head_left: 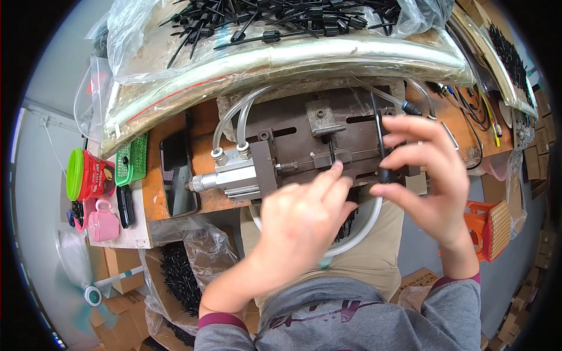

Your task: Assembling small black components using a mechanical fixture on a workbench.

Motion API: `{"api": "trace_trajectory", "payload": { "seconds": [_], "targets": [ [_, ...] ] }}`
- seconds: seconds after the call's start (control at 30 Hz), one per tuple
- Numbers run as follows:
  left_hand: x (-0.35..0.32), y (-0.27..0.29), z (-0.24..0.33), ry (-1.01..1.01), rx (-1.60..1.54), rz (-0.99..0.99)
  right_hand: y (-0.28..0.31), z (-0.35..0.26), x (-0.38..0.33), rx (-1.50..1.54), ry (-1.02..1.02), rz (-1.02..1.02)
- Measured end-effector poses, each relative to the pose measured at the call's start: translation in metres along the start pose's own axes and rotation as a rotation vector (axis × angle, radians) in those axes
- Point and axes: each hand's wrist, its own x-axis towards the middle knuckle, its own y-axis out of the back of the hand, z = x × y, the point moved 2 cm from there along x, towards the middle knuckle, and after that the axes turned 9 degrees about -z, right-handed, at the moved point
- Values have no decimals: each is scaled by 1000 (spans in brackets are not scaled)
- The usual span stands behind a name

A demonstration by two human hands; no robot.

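Right hand (436,169) is pinching a slender black rod (379,131) over the right end of the dark metal baseplate (290,114). Left hand (298,219) is hovering by a black pin (331,148) mid-plate (whether gripping, cannot tell); silver pneumatic cylinder (237,180) is lying leftward.

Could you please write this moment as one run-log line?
left hand: at metal fixture, contact unclear | right hand: holding slim black part | pneumatic cylinder: at fixture's left end | black stemmed parts: heaped beyond

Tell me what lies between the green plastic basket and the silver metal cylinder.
In the head view, a black, flat, rectangular phone-like device lies between the basket and the cylinder.
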Motion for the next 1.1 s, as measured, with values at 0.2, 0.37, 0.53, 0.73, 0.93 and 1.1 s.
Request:
{"api": "trace_trajectory", "payload": {
  "seconds": [0.2, 0.37, 0.53, 0.73, 0.93, 1.1],
  "targets": [
    [74, 72, -51, -6, 127, 442, -50, -1, -31, -185, -57, -97],
    [109, 87, -98, 234, 153, 283, -70, 0, -20, -340, 15, -131],
    [102, 89, -91, 261, -18, 299, -65, -3, -16, -396, -41, -255],
    [40, 72, -41, -22, -194, 398, -37, 7, 15, -118, 7, -135],
    [-13, 17, 2, -45, -123, 188, 24, 41, 122, -491, 147, 222],
    [-23, -20, 7, 15, 13, 98, 24, 54, 188, -553, -147, -145]
  ]
}}
